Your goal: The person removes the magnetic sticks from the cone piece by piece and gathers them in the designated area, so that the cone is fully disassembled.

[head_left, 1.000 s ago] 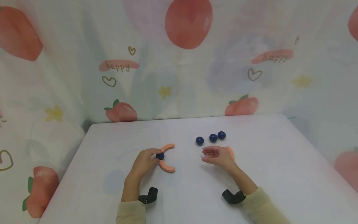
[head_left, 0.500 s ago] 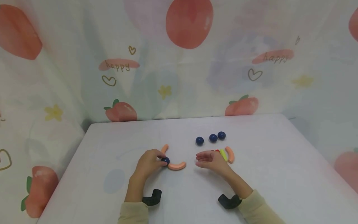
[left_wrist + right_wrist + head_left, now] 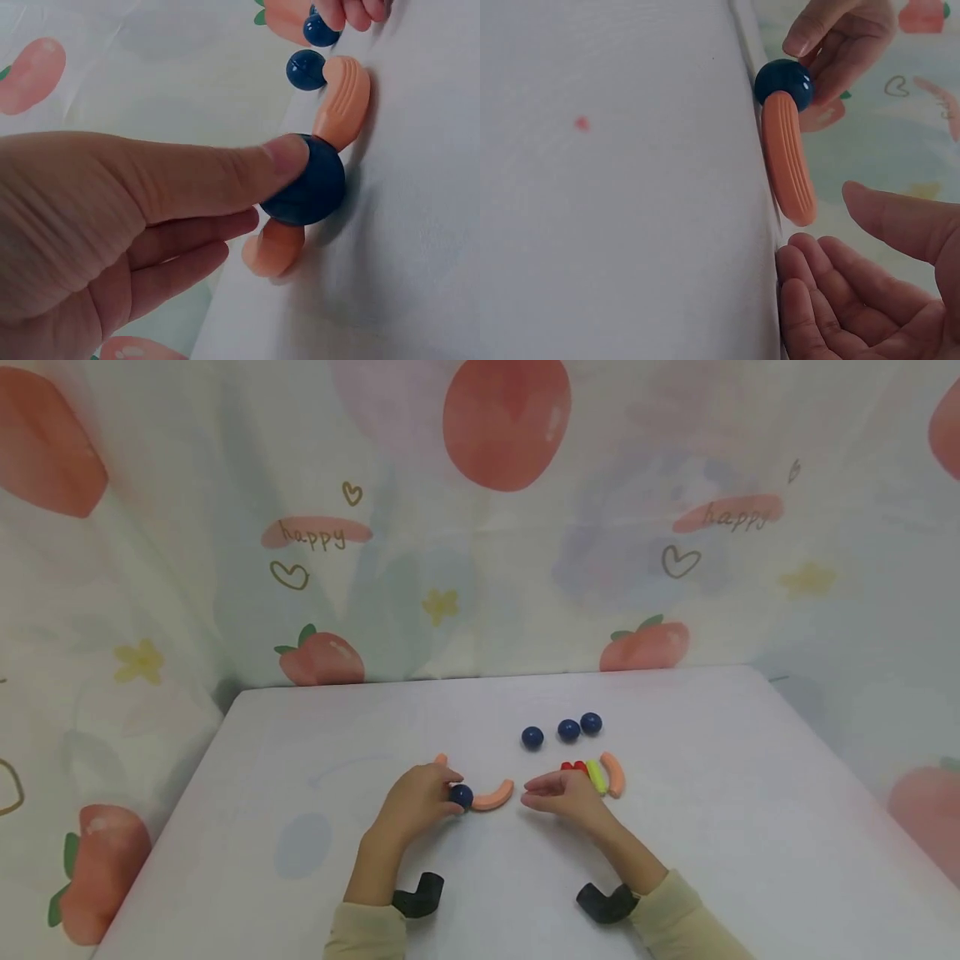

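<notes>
Fingers [image 3: 285, 161] of the left hand [image 3: 416, 802] pinch a dark blue ball [image 3: 461, 795], low centre of the head view, on the white table [image 3: 712, 827]. Joined to it: one orange curved piece [image 3: 492, 796] running right, a second orange curved piece [image 3: 441, 761] half hidden above the knuckles. Right hand [image 3: 558, 795], just right of the curved piece's free end, not touching it; fingers loosely curled, holding nothing.

Unused stock: three loose blue balls [image 3: 560, 731] in a row above the right hand; red piece [image 3: 573, 767], yellow-green piece [image 3: 596, 776] and orange piece [image 3: 612, 773] side by side beside it.

Judgement: assembly early; two pieces on one ball, most parts unattached.
</notes>
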### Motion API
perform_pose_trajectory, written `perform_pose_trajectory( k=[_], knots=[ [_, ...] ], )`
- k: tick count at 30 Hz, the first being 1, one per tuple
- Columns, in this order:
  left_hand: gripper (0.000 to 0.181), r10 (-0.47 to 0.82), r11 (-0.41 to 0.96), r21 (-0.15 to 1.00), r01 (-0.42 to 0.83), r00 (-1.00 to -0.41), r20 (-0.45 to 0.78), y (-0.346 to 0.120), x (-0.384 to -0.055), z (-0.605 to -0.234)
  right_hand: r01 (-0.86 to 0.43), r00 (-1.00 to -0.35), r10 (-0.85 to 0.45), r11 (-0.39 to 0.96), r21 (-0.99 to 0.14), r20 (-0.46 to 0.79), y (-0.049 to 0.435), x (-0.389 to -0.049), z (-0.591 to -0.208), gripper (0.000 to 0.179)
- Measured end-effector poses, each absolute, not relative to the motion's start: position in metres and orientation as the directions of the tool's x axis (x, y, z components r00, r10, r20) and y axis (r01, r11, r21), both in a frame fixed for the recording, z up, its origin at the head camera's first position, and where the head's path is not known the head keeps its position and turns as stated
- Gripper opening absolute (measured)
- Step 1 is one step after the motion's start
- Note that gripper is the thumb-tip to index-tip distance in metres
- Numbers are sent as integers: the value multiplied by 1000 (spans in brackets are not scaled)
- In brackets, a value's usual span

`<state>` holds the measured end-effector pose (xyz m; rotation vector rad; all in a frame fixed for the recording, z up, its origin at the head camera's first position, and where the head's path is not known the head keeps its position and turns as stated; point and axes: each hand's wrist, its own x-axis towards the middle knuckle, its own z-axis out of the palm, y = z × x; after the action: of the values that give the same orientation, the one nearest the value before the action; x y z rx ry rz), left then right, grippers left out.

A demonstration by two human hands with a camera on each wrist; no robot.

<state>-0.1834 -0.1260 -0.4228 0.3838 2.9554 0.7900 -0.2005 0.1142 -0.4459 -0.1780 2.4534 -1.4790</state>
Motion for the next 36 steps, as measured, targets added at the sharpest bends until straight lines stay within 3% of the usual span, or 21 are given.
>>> perform_pose_trajectory(
  k=[8, 18, 27, 36],
  knots=[
    [30, 268, 860, 454, 232, -963, -17, -118, -184, -426, 99, -973, -131, 512, -853, -192, 101, -203, -448, 25],
    [27, 280, 843, 477, 248, -960, 4, -106, -183, -431, 66, -997, -10, 504, -861, -82, 83, -202, -455, 32],
    [28, 316, 822, 493, 286, -949, 24, -108, -182, -427, -33, -999, -14, 532, -846, 30, 69, -202, -457, 29],
    [26, 338, 807, 518, 282, -941, -14, -108, -182, -429, -18, -1000, -13, 541, -841, 12, 68, -200, -456, 26]
  ],
)
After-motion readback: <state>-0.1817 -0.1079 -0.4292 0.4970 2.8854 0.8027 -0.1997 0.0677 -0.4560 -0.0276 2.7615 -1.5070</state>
